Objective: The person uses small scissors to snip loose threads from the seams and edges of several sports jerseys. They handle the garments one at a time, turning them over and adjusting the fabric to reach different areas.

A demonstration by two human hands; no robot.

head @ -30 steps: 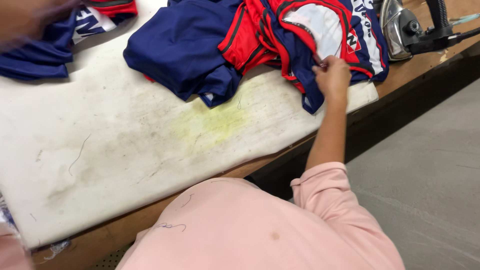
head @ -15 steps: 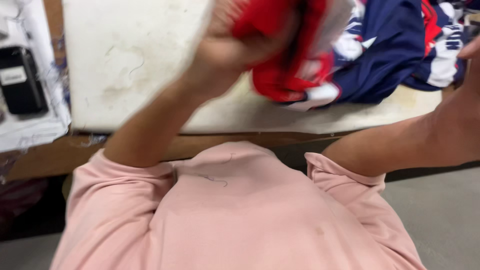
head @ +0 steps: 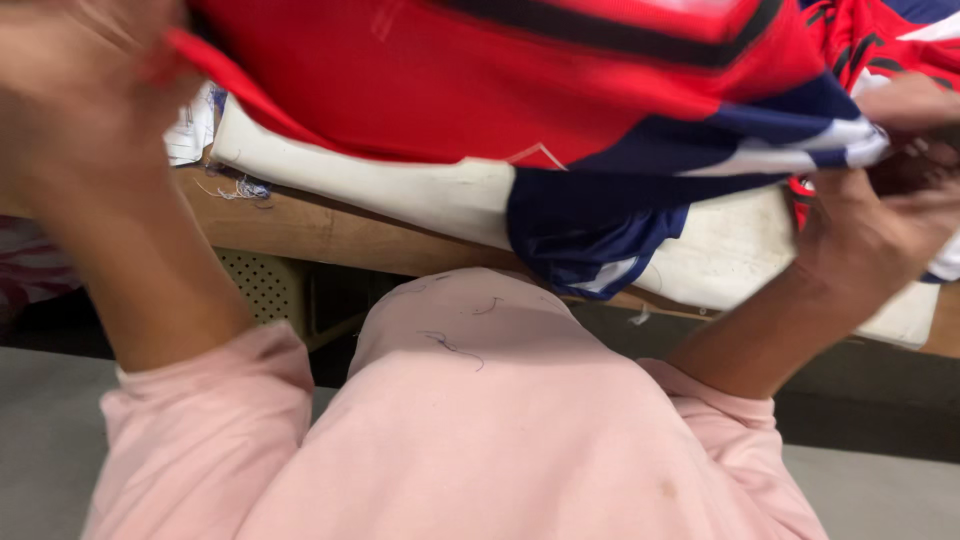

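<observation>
Nearest the camera is the person's pink top (head: 480,430), dotted with stray threads, its sleeves pushed up above both forearms. Half a second ago the left hand was mid-swing with a bunched red bundle; now the red, navy and white garment (head: 560,90) is drawn out wide between the two hands and held up off the pad, so the cloth has gone from a crumpled heap to a spread sheet. That suggests the piece is being opened out and shaken straight, though this is a judgement from how it hangs.

The left hand (head: 85,95), raised and blurred at the upper left, has its fingers closed on the red edge of the garment. The right hand (head: 880,220), lower and at the right edge, has its fingers pinched shut on the navy and white striped part. A navy fold with a white trim droops from the middle of the cloth to just above the person's chest.

Behind the hanging cloth lies the white padded board (head: 440,195), stained and worn, resting on the wooden worktop (head: 320,235); a second ago most of it lay bare. A tuft of loose threads (head: 240,188) sits at the board's left corner. More red and navy fabric (head: 850,30) lies further back at the upper right.
</observation>
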